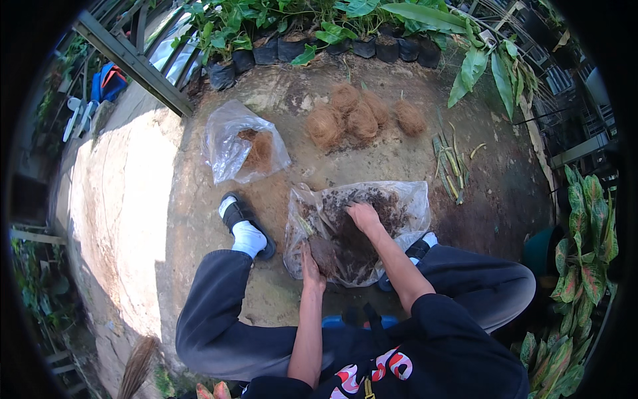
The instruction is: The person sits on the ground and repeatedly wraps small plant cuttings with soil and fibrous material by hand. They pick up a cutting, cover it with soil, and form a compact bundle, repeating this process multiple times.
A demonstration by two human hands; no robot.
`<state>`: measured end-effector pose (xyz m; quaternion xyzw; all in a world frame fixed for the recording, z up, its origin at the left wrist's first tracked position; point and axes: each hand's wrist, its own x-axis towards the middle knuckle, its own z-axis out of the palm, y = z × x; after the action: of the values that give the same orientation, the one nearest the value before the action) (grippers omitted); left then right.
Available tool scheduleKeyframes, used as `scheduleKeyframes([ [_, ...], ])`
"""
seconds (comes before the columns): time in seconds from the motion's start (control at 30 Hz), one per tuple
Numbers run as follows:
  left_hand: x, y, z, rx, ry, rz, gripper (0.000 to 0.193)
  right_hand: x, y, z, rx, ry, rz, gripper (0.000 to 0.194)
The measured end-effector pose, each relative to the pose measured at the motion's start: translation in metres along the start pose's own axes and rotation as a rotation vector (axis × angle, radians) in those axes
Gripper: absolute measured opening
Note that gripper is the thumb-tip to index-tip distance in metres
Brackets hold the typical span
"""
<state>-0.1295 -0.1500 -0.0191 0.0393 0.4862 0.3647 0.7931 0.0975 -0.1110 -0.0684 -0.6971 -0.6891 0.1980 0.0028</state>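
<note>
A clear plastic bag point(416, 192) lies flat between my feet, with dark, crumbly potting soil point(349, 244) spread over it. On its left part is a brown fibre-covered ball point(323, 255), with a pale green stem point(306, 225) lying just above it. My left hand point(311, 267) cups the ball from its left side, fingers pointing away from me. Farther up the bag, my right hand point(363, 217) reaches into the soil. Its fingertips are partly hidden, and whether they pinch any soil cannot be made out.
Several coconut-fibre balls point(360, 122) sit on the concrete beyond the bag. Up left, another clear bag point(224, 144) holds loose brown fibre point(259, 152). Cut stems point(451, 164) lie at the right. Black-bagged plants point(376, 48) line the back; a metal post point(134, 65) stands left.
</note>
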Motion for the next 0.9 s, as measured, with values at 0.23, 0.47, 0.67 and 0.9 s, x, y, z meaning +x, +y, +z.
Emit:
scheduleKeyframes([
  [0.23, 0.004, 0.001, 0.007, 0.107, 0.111, 0.048, 0.071, -0.014, 0.013, 0.013, 0.06, -0.038, 0.192, 0.017],
  [0.47, 0.003, -0.006, 0.026, 0.097, 0.008, 0.09, 0.071, -0.054, 0.018, -0.039, 0.528, 0.225, 0.324, 0.022],
  [0.67, 0.01, -0.024, 0.031, 0.284, -0.122, 0.166, 0.07, -0.104, -0.032, -0.107, 0.809, 0.279, 0.134, 0.023],
  [0.9, 0.002, -0.035, 0.041, 0.476, -0.254, 0.23, 0.056, -0.123, -0.088, -0.126, 0.9, 0.375, 0.175, 0.022],
])
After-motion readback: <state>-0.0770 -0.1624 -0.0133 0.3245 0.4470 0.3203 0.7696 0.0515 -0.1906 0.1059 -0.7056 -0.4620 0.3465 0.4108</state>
